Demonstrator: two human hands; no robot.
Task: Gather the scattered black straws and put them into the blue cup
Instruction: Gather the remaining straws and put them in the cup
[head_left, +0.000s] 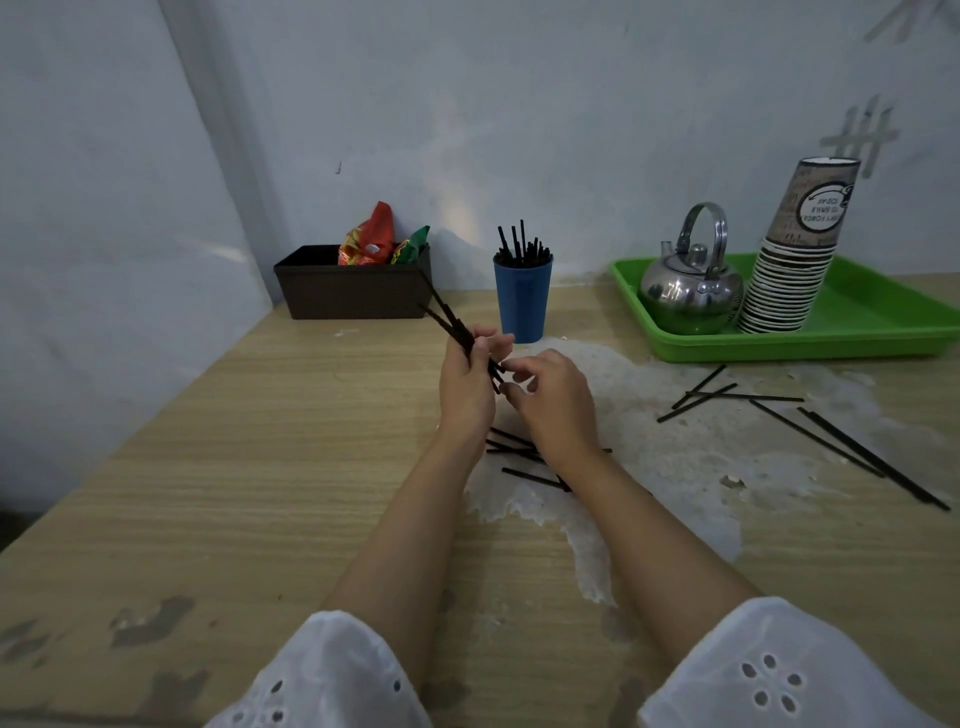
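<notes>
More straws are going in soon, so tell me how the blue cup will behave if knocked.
The blue cup is tall and narrows toward its base, so a knock near the rim could probably tip it. It looks like light plastic, so it may slide on the table. The straws standing in it are thin and likely add little weight.

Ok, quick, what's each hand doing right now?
Left hand: grips a bundle of black straws.
Right hand: pinches that bundle's lower end.
</notes>
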